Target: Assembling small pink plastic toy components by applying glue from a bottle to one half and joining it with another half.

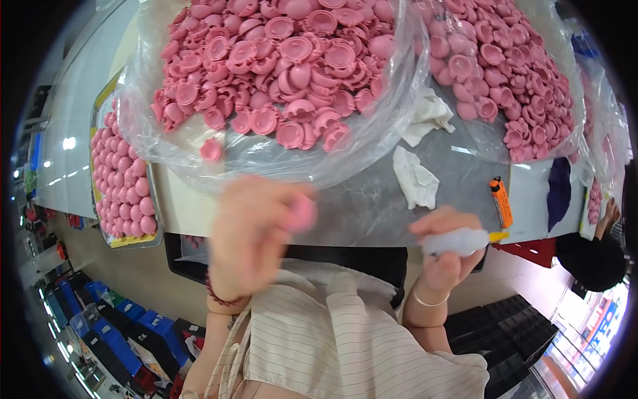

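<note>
My left hand [247,233], blurred by motion, is closed round a small round pink ball [302,213] just over the table's near edge. In my right hand [442,267] is a small translucent white squeeze bottle [462,242] with a yellow tip, lying sideways with the tip toward the right. Beyond my left hand, a clear plastic bag [411,100] lies open, heaped with pink cup-shaped plastic shells [292,50]. One loose pink shell [211,150] sits near the bag's front. At the left, a yellow-edged tray [159,229] holds rows of pink balls [123,176].
A second bag of pink pieces [525,86] stands at the far right. Crumpled white tissues [415,178], an orange tool with a black end [501,203] and a dark purple cloth [559,194] lie on the grey tabletop [352,206]. Another person's hand [611,213] shows at the right.
</note>
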Action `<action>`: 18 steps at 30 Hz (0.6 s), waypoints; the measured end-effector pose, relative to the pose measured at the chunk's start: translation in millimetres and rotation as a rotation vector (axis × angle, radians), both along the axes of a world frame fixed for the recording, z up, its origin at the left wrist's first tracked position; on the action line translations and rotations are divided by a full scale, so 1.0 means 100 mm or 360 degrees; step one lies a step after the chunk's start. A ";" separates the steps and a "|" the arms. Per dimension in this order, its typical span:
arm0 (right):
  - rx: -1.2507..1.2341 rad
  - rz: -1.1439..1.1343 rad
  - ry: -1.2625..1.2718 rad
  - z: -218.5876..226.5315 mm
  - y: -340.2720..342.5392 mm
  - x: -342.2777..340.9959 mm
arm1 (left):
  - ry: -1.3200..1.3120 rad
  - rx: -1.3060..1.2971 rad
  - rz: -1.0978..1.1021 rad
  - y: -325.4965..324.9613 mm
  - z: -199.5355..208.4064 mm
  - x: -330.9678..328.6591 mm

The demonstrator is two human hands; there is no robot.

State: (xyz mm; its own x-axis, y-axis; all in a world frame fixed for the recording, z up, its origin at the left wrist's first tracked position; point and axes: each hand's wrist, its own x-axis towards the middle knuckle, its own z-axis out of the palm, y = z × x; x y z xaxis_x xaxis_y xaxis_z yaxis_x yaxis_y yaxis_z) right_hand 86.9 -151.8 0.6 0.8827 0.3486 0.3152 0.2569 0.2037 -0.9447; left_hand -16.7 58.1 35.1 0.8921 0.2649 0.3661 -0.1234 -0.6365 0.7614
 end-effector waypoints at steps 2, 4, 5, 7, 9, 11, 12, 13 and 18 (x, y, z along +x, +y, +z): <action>0.0284 0.0313 0.0449 0.16 0.08 -0.14 | 0.0084 -0.0120 -0.0420 -0.22 -0.06 0.09; 0.0372 0.0539 0.0466 0.15 0.09 -0.22 | 0.0088 -0.0215 -0.0496 -0.39 -0.14 0.14; 0.0327 0.0541 0.0446 0.15 0.12 -0.24 | 0.0130 -0.0546 -0.0502 -0.45 -0.17 0.15; 0.0282 0.0536 0.0424 0.13 0.12 -0.25 | 0.0082 -0.1030 -0.0547 -0.51 -0.31 0.11; 0.0280 0.0560 0.0457 0.11 0.10 -0.25 | 0.0070 -0.1214 -0.0494 -0.58 -0.32 0.11; 0.0307 0.0508 0.0487 0.10 0.11 -0.27 | 0.0059 -0.1399 -0.0431 -0.64 -0.33 0.14; 0.0340 0.0461 0.0515 0.09 0.11 -0.28 | 0.0097 -0.1644 -0.0462 -0.66 -0.35 0.15; 0.0336 0.0457 0.0518 0.09 0.10 -0.28 | 0.0137 -0.1889 -0.0490 -0.67 -0.36 0.16; 0.0238 0.0145 0.0709 0.09 0.05 -0.27 | 0.0207 -0.2328 -0.0652 -0.69 -0.37 0.16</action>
